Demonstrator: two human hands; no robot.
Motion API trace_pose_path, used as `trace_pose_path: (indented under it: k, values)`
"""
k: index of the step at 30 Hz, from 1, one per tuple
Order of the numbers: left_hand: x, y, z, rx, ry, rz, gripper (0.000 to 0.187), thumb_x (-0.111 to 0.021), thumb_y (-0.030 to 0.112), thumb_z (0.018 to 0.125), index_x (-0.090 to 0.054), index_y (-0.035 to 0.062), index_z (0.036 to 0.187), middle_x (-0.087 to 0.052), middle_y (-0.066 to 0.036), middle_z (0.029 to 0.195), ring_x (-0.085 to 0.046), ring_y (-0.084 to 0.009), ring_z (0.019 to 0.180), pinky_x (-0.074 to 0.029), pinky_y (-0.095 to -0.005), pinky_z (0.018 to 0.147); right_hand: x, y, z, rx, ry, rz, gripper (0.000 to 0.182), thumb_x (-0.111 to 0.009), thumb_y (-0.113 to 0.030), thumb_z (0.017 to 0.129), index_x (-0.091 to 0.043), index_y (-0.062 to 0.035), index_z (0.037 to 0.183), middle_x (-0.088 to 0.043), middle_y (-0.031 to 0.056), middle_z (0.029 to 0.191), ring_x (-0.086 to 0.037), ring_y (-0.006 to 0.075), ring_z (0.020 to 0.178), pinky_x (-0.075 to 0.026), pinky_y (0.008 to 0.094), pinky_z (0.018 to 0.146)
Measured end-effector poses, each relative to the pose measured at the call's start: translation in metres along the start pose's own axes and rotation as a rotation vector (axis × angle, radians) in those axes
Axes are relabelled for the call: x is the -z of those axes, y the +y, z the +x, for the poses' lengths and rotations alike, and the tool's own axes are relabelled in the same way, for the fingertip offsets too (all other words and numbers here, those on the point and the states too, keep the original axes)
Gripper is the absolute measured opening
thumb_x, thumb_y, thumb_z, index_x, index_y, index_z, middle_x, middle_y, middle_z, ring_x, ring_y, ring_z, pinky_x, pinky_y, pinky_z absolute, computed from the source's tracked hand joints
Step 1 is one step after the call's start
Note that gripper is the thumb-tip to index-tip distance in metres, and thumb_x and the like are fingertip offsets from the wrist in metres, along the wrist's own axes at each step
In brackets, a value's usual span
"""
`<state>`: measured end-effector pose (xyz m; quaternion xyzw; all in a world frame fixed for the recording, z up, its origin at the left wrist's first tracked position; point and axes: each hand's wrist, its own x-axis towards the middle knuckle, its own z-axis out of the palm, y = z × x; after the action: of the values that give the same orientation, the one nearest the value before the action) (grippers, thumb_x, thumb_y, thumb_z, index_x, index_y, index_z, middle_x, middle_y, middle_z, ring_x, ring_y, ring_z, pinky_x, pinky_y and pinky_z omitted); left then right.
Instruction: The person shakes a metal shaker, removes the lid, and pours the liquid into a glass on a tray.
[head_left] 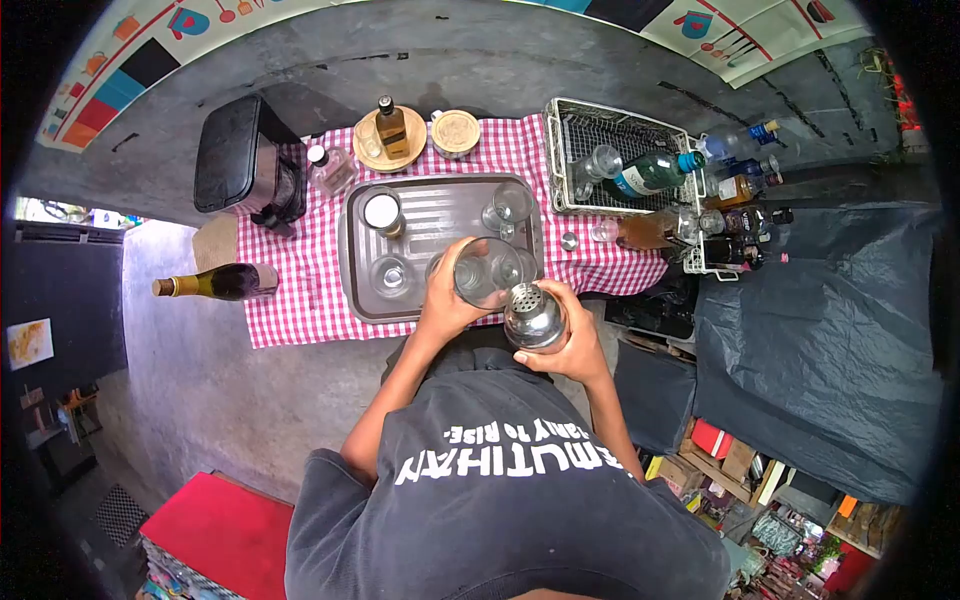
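My left hand point(446, 296) is wrapped round a clear glass point(480, 272) above the front right of a brown tray point(440, 190). In my right hand point(572, 340) is a metal shaker point(535, 320), its perforated strainer top beside the glass rim. The shaker tilts toward the glass; whether liquid flows I cannot tell. On the tray stand a glass with pale foamy contents point(383, 212), an empty-looking glass point(391, 274) and a stemmed glass point(512, 202). A small metal cap point(569, 241) lies on the checkered cloth right of the tray.
A champagne bottle point(220, 282) lies at the cloth's left edge, near a black coffee machine point(240, 155). Behind the tray are a brown bottle point(391, 130) on a wooden plate and a lidded cup point(455, 133). A wire crate point(560, 150) and several bottles stand at right.
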<state>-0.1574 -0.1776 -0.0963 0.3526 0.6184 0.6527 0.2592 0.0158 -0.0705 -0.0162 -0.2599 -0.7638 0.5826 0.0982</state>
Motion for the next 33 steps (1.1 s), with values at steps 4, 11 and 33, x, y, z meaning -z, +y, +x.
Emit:
trace_pose_path:
  k: [4,11,33]
  values:
    - [0.001,0.000,-0.001,-0.014,-0.003,0.027,0.076,-0.086,0.022,0.064,-0.049,0.0007,0.127,-0.060,-0.015,0.116,-0.059,-0.0278,0.108,-0.046,-0.0386,0.093,-0.003,-0.001,-0.002,0.066,0.051,-0.014,0.087,-0.091,-0.026,0.053,-0.050,-0.0022,0.126,-0.065,0.0150,0.111,-0.064,0.0228,0.105,-0.049,0.0334,0.092]
    - [0.001,-0.002,-0.008,-0.010,0.005,0.031,0.073,-0.085,0.019,0.065,-0.049,-0.0004,0.125,-0.060,-0.015,0.114,-0.060,-0.0270,0.107,-0.047,-0.0377,0.092,-0.006,-0.003,-0.004,0.038,0.011,-0.024,0.088,-0.091,-0.025,0.055,-0.050,-0.0020,0.129,-0.062,0.0161,0.119,-0.061,0.0235,0.112,-0.046,0.0340,0.096]
    - [0.011,-0.006,-0.016,-0.070,-0.046,0.120,0.072,-0.085,0.019,0.065,-0.050,-0.0014,0.124,-0.063,-0.016,0.113,-0.063,-0.0271,0.105,-0.050,-0.0372,0.090,-0.021,-0.010,-0.018,-0.152,0.016,-0.011,0.083,-0.089,-0.023,0.057,-0.049,-0.0033,0.128,-0.064,0.0162,0.115,-0.062,0.0238,0.110,-0.047,0.0332,0.094]
